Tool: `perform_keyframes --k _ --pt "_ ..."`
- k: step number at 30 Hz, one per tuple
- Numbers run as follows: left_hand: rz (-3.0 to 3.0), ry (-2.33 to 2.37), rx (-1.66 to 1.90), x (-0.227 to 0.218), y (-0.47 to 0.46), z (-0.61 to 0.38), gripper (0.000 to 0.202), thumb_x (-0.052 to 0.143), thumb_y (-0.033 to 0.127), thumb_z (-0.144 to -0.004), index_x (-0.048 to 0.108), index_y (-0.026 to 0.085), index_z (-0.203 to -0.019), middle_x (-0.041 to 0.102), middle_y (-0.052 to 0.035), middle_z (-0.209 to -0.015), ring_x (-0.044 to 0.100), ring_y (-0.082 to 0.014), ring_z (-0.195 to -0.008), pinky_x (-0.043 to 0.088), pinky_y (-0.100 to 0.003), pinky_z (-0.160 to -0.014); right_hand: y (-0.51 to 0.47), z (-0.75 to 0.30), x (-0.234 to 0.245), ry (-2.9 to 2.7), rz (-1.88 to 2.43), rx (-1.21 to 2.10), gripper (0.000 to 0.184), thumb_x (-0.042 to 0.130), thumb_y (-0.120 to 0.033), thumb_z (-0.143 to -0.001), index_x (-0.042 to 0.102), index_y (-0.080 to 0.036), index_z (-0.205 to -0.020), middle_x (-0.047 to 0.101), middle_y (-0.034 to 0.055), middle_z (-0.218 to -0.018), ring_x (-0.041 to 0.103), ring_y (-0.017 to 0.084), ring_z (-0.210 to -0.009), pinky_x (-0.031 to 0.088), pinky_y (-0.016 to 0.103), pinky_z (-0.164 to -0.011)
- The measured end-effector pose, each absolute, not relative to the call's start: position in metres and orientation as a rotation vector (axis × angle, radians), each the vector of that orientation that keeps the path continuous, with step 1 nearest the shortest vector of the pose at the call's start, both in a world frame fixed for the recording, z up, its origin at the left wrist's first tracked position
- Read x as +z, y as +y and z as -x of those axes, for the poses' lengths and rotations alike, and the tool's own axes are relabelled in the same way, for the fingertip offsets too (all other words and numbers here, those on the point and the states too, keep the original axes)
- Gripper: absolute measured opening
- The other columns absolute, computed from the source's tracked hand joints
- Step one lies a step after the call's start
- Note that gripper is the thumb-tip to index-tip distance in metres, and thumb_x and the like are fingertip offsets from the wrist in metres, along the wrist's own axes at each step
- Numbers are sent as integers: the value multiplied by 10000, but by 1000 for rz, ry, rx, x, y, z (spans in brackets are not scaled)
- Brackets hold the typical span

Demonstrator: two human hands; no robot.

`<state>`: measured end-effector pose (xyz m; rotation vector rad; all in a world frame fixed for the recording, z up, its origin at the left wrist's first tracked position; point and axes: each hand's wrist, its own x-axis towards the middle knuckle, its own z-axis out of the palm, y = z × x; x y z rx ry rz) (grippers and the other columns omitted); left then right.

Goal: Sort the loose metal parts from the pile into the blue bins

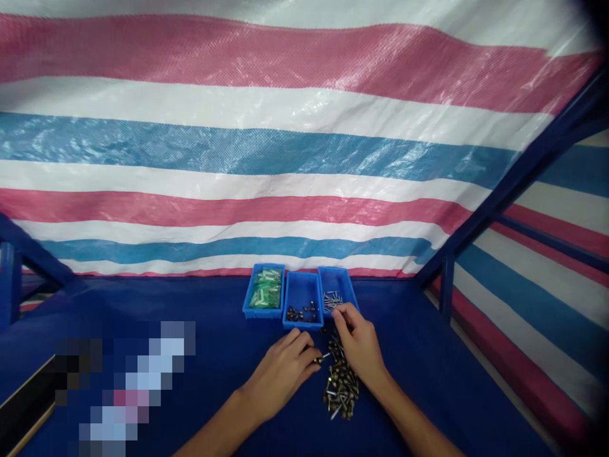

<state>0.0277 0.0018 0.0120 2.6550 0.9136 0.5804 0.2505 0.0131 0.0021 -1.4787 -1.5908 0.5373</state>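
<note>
Your left hand (285, 365) pinches a dark-and-silver metal piece (325, 357).
Your right hand (360, 343), grip unclear, is at the rightmost blue plastic tray (333, 278).

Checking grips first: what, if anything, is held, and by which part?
The left hand pinches a small silver-shafted piece by its darker end; whether the right hand holds anything cannot be told.

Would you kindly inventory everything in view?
Table: one, blue, below
Bins: three, blue, far side
Packets: several, green, left bin
Bits: several, dark, middle bin
Pins: many, silver, right bin
Pile: one, dark and brassy, before bins
Held part: one, dark and silver, beside pile
Sheeting: count unclear, white-red-blue, behind
Bars: several, blue, both sides
Strip: one, black, left edge
Pixelated patch: contents hidden, left
Left hand: one, bare, holding part
Right hand: one, bare, at right bin
</note>
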Motion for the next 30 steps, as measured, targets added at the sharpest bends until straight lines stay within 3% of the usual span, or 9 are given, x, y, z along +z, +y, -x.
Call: perform_keyframes --k 10,18,23,27,30 --pt "-2660 910 576 17 2 -27 92 712 161 -1023 666 197 -1094 678 -43 -1072 650 -255 -1018 565 -376 -874 14 -251 2 -1580 1466 546 349 484 -509 -1095 641 -232 -953 552 -44 -707 494 141 -598 367 248 -617" --pt "-2362 928 902 19 -3 -25 173 578 103 -1025 578 234 -1138 658 -36 -1085 642 -225 -1022 519 -350 -907 14 -252 1 -1576 1461 555 350 487 -505 -1091 644 -225 -950 570 -38 -707 491 140 -593 370 246 -612" --pt "-2283 1004 928 21 -3 -23 71 497 174 -1064 529 232 -1041 624 -17 -956 631 -204 -865 498 -329 -787 13 -252 1 -1575 1455 556 344 493 -502 -1090 651 -226 -960 582 -35 -716 490 140 -594 366 245 -606" --pt "-2323 996 959 21 -1 -22 280 374 221 -1144 542 229 -920 630 -21 -877 618 -210 -833 485 -330 -759 14 -251 2 -1578 1458 558 344 491 -500 -1094 649 -229 -952 549 -45 -698 487 137 -592 355 247 -607" --pt "-2316 979 1014 16 1 -23 264 441 260 -1152 606 221 -950 654 -26 -885 633 -210 -831 505 -333 -769 13 -252 3 -1579 1461 551 344 493 -503 -1094 645 -230 -949 527 -53 -680 470 134 -581 346 247 -599"
